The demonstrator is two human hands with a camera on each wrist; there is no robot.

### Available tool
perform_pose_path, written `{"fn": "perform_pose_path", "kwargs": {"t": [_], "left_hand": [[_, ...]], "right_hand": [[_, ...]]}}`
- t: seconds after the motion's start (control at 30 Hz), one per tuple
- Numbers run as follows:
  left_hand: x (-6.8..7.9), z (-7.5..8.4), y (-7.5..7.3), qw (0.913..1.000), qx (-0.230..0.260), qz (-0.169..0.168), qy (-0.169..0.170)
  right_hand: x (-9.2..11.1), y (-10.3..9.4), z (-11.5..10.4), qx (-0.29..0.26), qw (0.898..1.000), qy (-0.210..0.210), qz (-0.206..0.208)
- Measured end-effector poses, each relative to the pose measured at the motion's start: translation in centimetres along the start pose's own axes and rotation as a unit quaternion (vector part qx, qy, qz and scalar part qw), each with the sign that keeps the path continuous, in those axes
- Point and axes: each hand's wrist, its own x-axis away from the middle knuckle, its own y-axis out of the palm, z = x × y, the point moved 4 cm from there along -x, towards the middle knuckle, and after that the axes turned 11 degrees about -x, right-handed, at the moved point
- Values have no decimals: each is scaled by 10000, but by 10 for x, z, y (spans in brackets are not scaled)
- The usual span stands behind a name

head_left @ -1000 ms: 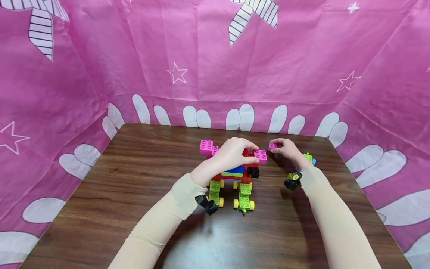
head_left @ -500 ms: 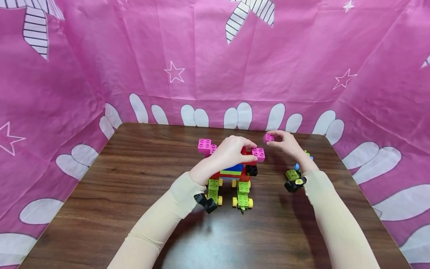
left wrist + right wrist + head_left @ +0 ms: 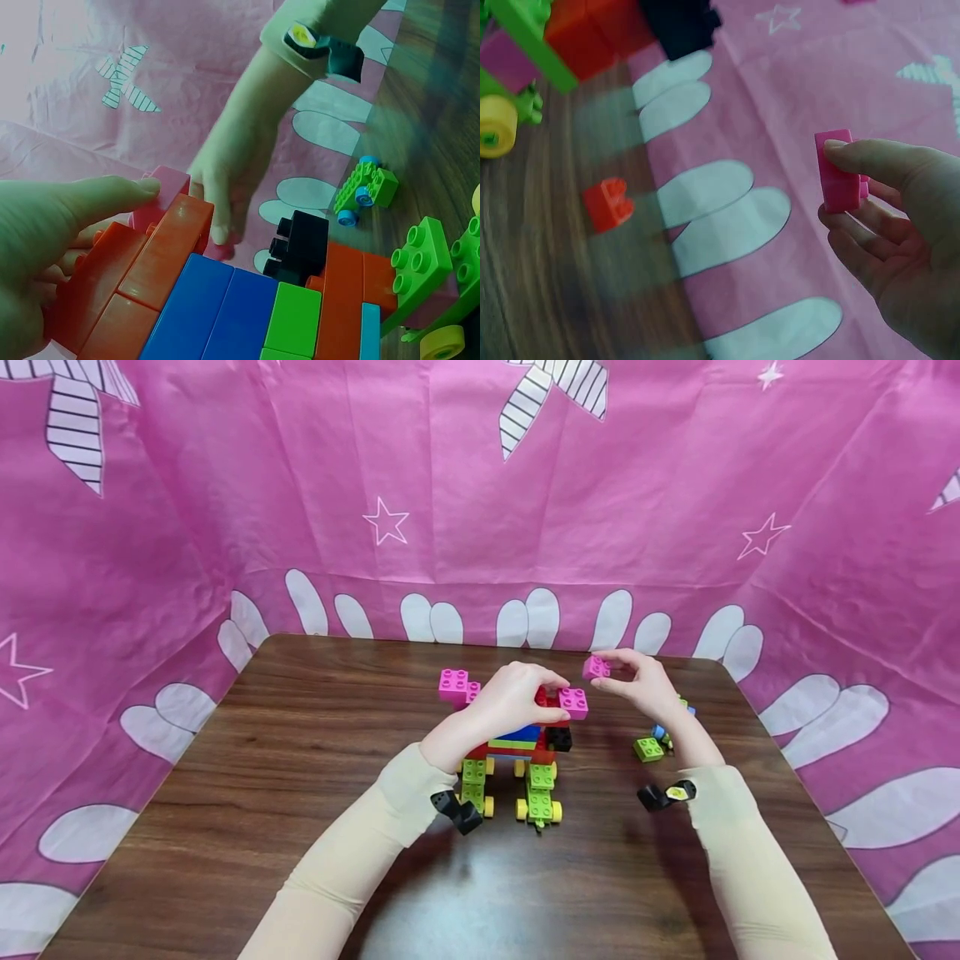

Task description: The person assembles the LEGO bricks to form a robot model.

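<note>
A multicoloured building-brick model (image 3: 517, 739) with green legs and yellow wheels stands mid-table. My left hand (image 3: 506, 697) reaches over its red top and grips it. The left wrist view shows that thumb on a pink brick (image 3: 169, 187), with the fingers behind the red bricks (image 3: 165, 251). To the right, my right hand (image 3: 643, 683) pinches a small pink brick (image 3: 597, 667) between thumb and fingers, raised beside the model's pink end brick (image 3: 573, 702). In the right wrist view, the studs of this held brick (image 3: 840, 172) face the palm.
A loose green brick (image 3: 648, 749) lies right of the model, near a small green piece with blue wheels (image 3: 360, 184). On the table in the right wrist view is a red brick (image 3: 609, 205). A pink curtain (image 3: 480, 510) hangs around the table (image 3: 300, 735).
My right hand has lifted the pink brick and turned slightly, and its wrist has shifted away from the green brick, uncovering it. The left hand keeps its grip on the model.
</note>
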Motion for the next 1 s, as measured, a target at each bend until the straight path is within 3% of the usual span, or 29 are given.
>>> {"fn": "perform_pose_path", "kwargs": {"t": [0.5, 0.7, 1.0], "left_hand": [[1, 2, -1, 10000, -1, 33, 9], [1, 2, 0, 10000, 5, 3, 5], [1, 2, 0, 10000, -27, 20, 9]], "right_hand": [[21, -2, -51, -21, 9996, -269, 87], [29, -3, -62, 69, 9993, -379, -14], [38, -3, -71, -238, 9966, -739, -265]]}}
